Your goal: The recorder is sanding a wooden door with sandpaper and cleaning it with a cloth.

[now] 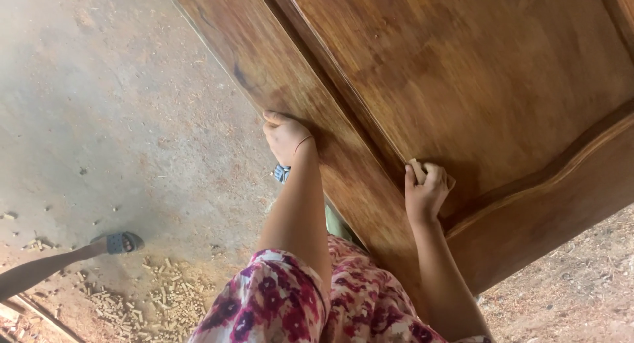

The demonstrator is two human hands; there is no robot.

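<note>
Bare concrete floor (99,118) fills the left of the head view, dusty and strewn with wood shavings and short offcuts (158,303) near the bottom, which suits a place where timber is worked. Across the upper right runs a large varnished wooden door (462,72), brown, with a raised frame around a sunken panel; it lies tilted over the person's lap, so the face comes within easy reach of both arms. The left hand (285,137) curls over the door's outer edge, fingers clenched on the rail — seemingly to steady the slab and keep it from sliding. The right hand (426,184) rests on the moulded groove between frame and panel, fingers closed around a small pale pad (416,165), perhaps folded sandpaper, pressed against the wood; its exact kind is hard to tell. Below the arms shows a floral garment (297,303) in pink and dark red. At lower left another person's leg ends in a blue sandal (122,242) — well apart from the door — and a second blue sandal (282,173) peeks out just under the left wrist.
</note>
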